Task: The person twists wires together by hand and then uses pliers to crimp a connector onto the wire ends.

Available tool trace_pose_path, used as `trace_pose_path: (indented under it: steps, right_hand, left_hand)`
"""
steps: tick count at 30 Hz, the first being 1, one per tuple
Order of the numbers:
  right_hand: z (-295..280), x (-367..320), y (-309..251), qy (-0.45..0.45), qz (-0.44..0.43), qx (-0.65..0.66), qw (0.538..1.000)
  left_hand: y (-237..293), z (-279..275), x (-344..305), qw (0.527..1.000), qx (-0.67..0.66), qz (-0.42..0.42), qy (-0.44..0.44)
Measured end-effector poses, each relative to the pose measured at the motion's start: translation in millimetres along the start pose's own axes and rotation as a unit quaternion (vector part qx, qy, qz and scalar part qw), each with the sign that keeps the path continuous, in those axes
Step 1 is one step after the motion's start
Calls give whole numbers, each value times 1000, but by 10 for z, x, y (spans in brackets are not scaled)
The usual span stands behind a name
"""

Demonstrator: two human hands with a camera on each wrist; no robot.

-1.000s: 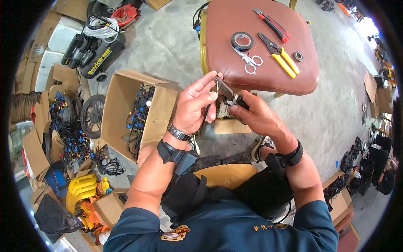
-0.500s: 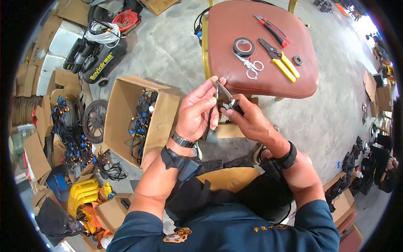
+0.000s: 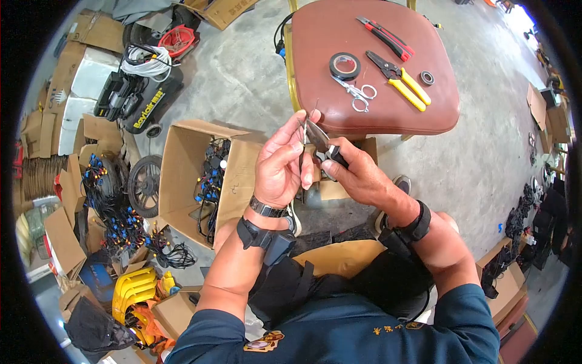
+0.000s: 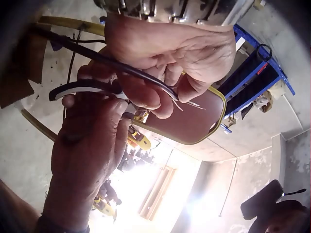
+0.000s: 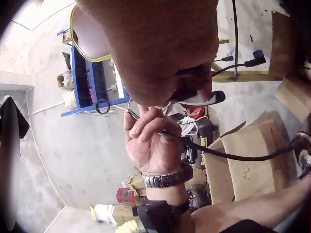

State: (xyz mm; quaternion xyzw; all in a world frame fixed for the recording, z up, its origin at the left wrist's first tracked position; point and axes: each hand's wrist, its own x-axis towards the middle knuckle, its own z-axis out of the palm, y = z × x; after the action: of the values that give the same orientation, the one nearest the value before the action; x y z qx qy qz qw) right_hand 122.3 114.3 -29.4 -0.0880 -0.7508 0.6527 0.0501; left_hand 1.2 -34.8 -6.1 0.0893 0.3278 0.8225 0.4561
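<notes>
In the head view my left hand pinches the end of a black cable between thumb and fingertips. Thin bare wire strands stick out past the fingertips in the left wrist view. My right hand grips black-handled shears, whose broad metal blade points up toward the left fingertips and overlaps the cable end. A curved handle end of the shears shows below the right hand in the right wrist view. The rest of the cable hangs down from the left hand.
On the brown chair seat lie black tape, small scissors, yellow-handled wire strippers, a red utility knife and a metal ring. A cardboard box of wiring stands left, beyond it an air compressor.
The view has shifted slightly. Both hands stay close together, and the shears have turned a little, their broad blade now showing across the cable end by the left fingertips.
</notes>
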Motion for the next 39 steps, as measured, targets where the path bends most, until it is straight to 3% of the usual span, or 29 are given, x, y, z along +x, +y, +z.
trace_pose_path:
  steps: [15,27,39]
  right_hand:
    - [-46,25,-128,3,3,-41,999]
    - [-78,27,-79,6,-48,-52,997]
    - [-148,11,-101,-27,11,-44,999]
  left_hand:
    - [27,-13,-10,1000,1,6,-3]
    - [33,-16,-7,1000,3,0,0]
    - [54,-28,-28,1000,27,-2,8]
